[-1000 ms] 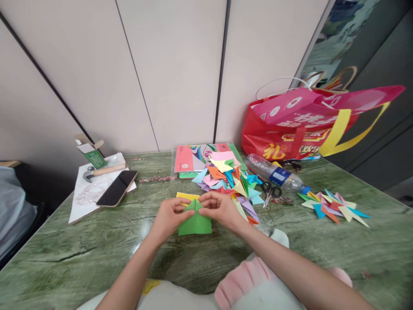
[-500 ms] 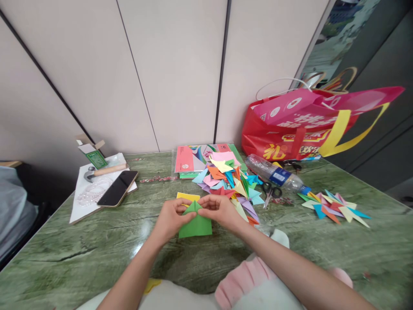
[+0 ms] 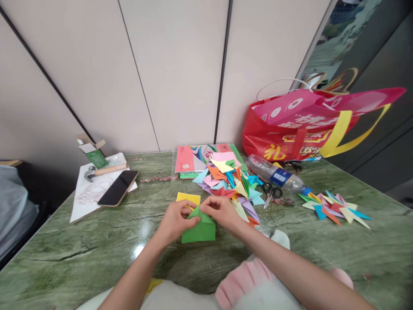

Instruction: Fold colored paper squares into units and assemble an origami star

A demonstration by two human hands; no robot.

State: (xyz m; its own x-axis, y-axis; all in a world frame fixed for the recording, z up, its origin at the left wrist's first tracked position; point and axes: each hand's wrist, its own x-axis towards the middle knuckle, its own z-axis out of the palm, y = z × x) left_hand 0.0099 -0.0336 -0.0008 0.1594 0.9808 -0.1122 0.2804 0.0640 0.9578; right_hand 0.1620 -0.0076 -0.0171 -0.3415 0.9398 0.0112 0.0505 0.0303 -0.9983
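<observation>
A green sheet of paper (image 3: 199, 232), its top corners folded in to a point, lies in front of me near the middle of the table. My left hand (image 3: 177, 220) grips its left side, with the thumb across the fold. At the peak, my right hand (image 3: 219, 211) pinches the paper between thumb and fingers. Just behind the green paper is a yellow sheet (image 3: 189, 198), partly covered by my left hand. Right of my right hand spreads a pile of folded coloured paper pieces (image 3: 226, 181).
Scissors (image 3: 272, 192) and a plastic bottle (image 3: 277, 174) lie right of the pile, by more folded pieces (image 3: 335, 206). A red bag (image 3: 290, 129) stands behind. At left are a phone (image 3: 118, 188), a hammer (image 3: 106, 170) and a small box (image 3: 93, 156). Paper packs (image 3: 190, 159) lie by the wall.
The green paper has shifted slightly right and toward me. My left thumb has moved right along the fold, and more of the yellow sheet shows.
</observation>
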